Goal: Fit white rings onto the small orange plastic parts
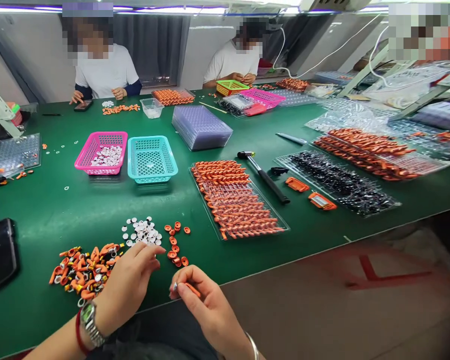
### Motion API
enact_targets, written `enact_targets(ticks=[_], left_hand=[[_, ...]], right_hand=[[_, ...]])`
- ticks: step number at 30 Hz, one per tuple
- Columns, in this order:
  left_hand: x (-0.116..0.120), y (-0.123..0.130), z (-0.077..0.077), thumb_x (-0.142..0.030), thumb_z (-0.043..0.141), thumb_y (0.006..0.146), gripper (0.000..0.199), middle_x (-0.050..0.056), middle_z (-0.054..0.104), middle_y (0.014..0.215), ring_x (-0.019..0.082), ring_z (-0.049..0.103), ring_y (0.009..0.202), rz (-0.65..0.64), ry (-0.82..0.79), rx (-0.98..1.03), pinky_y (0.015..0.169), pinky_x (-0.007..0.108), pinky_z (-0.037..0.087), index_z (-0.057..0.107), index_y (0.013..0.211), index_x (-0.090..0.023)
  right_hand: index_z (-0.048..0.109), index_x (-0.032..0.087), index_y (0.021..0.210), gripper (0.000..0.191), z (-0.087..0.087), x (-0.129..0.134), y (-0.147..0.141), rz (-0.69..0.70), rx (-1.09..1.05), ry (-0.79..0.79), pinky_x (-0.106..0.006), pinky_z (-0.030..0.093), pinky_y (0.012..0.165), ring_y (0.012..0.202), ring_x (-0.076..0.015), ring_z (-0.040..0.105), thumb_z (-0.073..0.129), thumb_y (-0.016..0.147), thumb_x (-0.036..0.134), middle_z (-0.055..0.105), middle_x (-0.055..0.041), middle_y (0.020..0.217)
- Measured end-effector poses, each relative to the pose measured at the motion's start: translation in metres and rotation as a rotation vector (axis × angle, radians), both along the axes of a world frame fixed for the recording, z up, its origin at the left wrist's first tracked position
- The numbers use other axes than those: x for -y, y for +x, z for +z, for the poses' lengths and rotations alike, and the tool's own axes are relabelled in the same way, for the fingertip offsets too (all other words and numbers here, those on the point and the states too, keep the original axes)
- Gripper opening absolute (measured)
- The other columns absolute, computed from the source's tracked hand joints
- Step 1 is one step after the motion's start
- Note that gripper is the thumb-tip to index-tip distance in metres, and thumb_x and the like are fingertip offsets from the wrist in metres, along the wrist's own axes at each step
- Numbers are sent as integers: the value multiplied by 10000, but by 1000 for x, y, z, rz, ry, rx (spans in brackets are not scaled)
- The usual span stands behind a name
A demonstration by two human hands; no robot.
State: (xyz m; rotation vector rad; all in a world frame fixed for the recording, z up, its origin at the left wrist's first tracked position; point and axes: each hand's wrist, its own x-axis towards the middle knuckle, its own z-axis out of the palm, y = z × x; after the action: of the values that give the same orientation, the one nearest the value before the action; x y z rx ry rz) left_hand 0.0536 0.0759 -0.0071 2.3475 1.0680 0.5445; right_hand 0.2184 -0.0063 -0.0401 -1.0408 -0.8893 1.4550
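Observation:
My right hand (206,300), near the table's front edge, pinches a small orange part (192,289) with a silvery tip. My left hand (133,272), with a watch on its wrist, hovers beside the white discs (144,231); its fingers reach forward and its fingertips partly overlap, so whether they hold anything is hidden. Left of it lies a pile of orange parts (82,272) with black and gold pieces. Small orange caps (173,241) are scattered just beyond my hands.
A pink basket (83,156) holds white pieces beside a teal basket (152,175). Trays of orange parts (243,205) and black parts (341,185), a hammer (268,180), stacked clear trays (201,127) and a phone (0,255) lie around. Two people sit opposite.

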Motion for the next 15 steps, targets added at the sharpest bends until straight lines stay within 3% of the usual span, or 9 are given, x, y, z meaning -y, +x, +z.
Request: enact_targets(ticks=[3, 5, 10, 15], left_hand=[[15, -14, -3, -118, 449, 954, 269, 34, 623, 924, 158, 623, 835, 89, -172, 286, 729, 258, 526, 664, 1068, -234], [24, -20, -5, -130, 496, 934, 244, 27, 616, 909, 157, 617, 840, 157, -197, 375, 731, 246, 522, 701, 991, -250], [44, -30, -11, -157, 574, 900, 167, 11, 650, 937, 152, 642, 873, 323, -255, 500, 753, 220, 540, 697, 946, -262], [58, -40, -13, -208, 652, 856, 103, 10, 718, 916, 174, 697, 841, 380, -381, 538, 739, 233, 577, 698, 939, -249]], right_hand=[[573, 192, 856, 289, 5, 5, -13, 62, 16, 65, -319, 481, 815, 877, -184, 617, 587, 916, 474, 661, -89, 986], [572, 194, 879, 273, 8, 10, -19, 103, 27, 82, -353, 479, 892, 978, -209, 628, 566, 932, 462, 666, -127, 1105], [567, 200, 891, 238, 10, 15, -28, 124, 51, 74, -414, 461, 997, 1106, -242, 617, 549, 947, 430, 643, -163, 1211], [550, 207, 868, 192, 10, 16, -31, 130, 65, 82, -436, 471, 1000, 1132, -261, 622, 544, 950, 382, 644, -177, 1236]])
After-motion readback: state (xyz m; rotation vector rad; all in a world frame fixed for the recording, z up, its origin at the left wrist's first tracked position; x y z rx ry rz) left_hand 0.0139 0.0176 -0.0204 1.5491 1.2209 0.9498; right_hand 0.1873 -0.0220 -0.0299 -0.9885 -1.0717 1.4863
